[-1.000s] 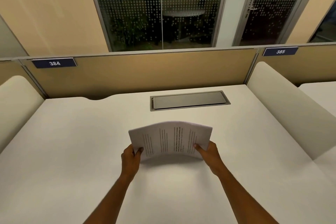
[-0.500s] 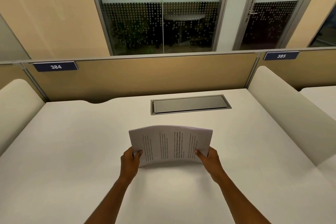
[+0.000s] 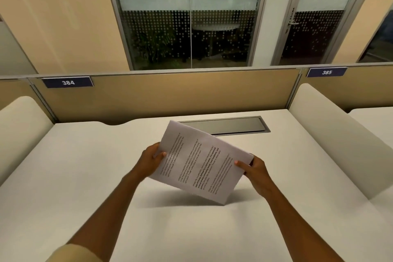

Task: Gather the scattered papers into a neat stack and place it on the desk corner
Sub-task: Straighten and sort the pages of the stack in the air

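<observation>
Just left of the left hand [image 3: 152, 160] lies bare white table [image 3: 74, 176], bounded further out by a rounded cream side divider [image 3: 21, 125] and, at the back, a tan partition carrying the plate marked 384 [image 3: 68, 82]. That hand grips the upper left edge of the paper stack [image 3: 200, 164], thumb on the printed face and the other fingers hidden behind the sheets. Between the two hands the stack hangs above the table, tilted so its left end sits higher and its lowest corner points down toward the surface, casting a shadow beneath; no loose sheets show elsewhere, so the gathering looks done. Such a two-sided hold probably serves to keep the edges aligned while the pile is turned, perhaps to tap an edge square. Beyond the stack's far corner a grey cable hatch [image 3: 231, 126] is set into the table. At the lower right edge, the right hand [image 3: 254, 169] pinches the sheets, thumb on top. Right of it stands another cream divider [image 3: 331, 134], with the plate 385 [image 3: 326, 72] behind, and the table's far right corner there seems one likely spot for the set-down.
</observation>
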`<control>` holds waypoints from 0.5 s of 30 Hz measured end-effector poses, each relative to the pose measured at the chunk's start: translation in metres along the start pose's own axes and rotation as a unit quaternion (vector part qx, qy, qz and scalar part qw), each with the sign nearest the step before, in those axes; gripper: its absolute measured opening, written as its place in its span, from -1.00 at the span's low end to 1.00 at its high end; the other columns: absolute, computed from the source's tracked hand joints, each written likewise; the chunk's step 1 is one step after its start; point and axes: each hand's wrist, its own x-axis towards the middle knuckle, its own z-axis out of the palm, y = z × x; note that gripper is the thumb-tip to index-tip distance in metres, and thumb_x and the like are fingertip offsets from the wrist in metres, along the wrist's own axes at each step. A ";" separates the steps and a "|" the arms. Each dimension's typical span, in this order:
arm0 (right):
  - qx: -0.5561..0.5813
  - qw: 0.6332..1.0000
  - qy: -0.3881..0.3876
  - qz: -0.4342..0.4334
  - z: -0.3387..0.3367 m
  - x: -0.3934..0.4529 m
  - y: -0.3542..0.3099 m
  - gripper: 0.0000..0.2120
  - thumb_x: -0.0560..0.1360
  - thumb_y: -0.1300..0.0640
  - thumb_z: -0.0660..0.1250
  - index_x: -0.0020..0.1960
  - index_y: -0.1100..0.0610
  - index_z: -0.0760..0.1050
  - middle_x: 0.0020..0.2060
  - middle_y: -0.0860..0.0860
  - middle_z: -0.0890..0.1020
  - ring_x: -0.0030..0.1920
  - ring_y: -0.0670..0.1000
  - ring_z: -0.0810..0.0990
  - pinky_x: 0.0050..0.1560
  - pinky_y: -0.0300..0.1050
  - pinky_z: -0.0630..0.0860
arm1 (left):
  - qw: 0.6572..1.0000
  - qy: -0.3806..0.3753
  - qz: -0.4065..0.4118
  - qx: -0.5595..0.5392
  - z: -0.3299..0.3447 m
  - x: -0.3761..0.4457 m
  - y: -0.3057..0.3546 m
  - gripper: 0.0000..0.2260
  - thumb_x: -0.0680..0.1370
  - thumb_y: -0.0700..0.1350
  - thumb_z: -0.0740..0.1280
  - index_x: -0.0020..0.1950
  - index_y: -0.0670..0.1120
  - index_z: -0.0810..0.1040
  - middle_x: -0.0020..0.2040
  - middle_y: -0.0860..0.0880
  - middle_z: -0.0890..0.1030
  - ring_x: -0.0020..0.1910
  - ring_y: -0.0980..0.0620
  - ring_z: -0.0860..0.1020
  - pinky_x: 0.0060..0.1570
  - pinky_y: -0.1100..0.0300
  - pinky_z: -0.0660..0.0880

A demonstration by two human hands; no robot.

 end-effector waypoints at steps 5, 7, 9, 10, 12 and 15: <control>-0.061 0.998 -0.030 -0.004 -0.011 0.008 -0.017 -0.77 0.37 0.25 0.52 -0.04 0.17 0.53 -0.10 0.19 0.67 -0.05 0.19 0.64 -0.07 0.02 0.63 | 0.994 -0.077 0.041 0.062 -0.030 0.028 0.033 -0.73 0.61 -0.16 0.23 0.29 -0.17 0.51 0.17 -0.15 0.61 0.10 -0.15 0.61 0.11 -0.10 0.56; -0.137 0.988 -0.067 -0.008 -0.011 0.008 -0.022 -0.74 0.38 0.20 0.52 0.02 0.12 0.54 -0.07 0.14 0.69 -0.02 0.15 0.65 -0.06 -0.02 0.63 | 0.989 -0.096 0.044 0.100 -0.037 0.039 0.044 -0.74 0.61 -0.27 0.22 0.29 -0.20 0.51 0.20 -0.15 0.59 0.15 -0.14 0.57 0.18 -0.09 0.52; -0.211 0.970 -0.120 -0.003 -0.005 0.006 -0.029 -0.69 0.41 0.12 0.50 0.12 0.05 0.53 -0.05 0.05 0.68 -0.02 0.07 0.66 -0.09 -0.12 0.63 | 0.982 -0.122 0.040 0.136 -0.041 0.048 0.055 -0.76 0.60 -0.28 0.22 0.25 -0.20 0.53 0.18 -0.14 0.59 0.14 -0.12 0.56 0.19 -0.05 0.50; -0.236 0.961 -0.144 -0.001 0.000 0.005 -0.033 -0.66 0.44 0.07 0.47 0.18 0.03 0.51 -0.03 0.00 0.67 -0.01 0.03 0.66 -0.11 -0.17 0.62 | 0.979 -0.136 0.038 0.150 -0.042 0.051 0.061 -0.77 0.60 -0.28 0.22 0.23 -0.20 0.54 0.17 -0.13 0.60 0.13 -0.11 0.56 0.17 -0.02 0.50; -0.252 0.952 -0.176 -0.010 0.010 0.002 -0.041 -0.64 0.48 -0.01 0.42 0.24 0.02 0.48 0.05 -0.04 0.65 0.02 0.01 0.66 -0.10 -0.18 0.62 | 0.970 -0.168 0.038 0.170 -0.043 0.057 0.071 -0.80 0.60 -0.26 0.22 0.19 -0.19 0.55 0.14 -0.10 0.61 0.10 -0.07 0.57 0.12 0.06 0.50; -0.240 0.952 -0.189 -0.026 0.022 -0.003 -0.046 -0.66 0.51 -0.05 0.35 0.24 0.04 0.50 0.07 -0.04 0.66 0.01 0.05 0.69 -0.08 -0.14 0.63 | 0.961 -0.202 0.048 0.183 -0.038 0.062 0.082 -0.80 0.60 -0.25 0.24 0.19 -0.18 0.56 0.11 -0.06 0.61 0.03 0.02 0.57 -0.01 0.23 0.51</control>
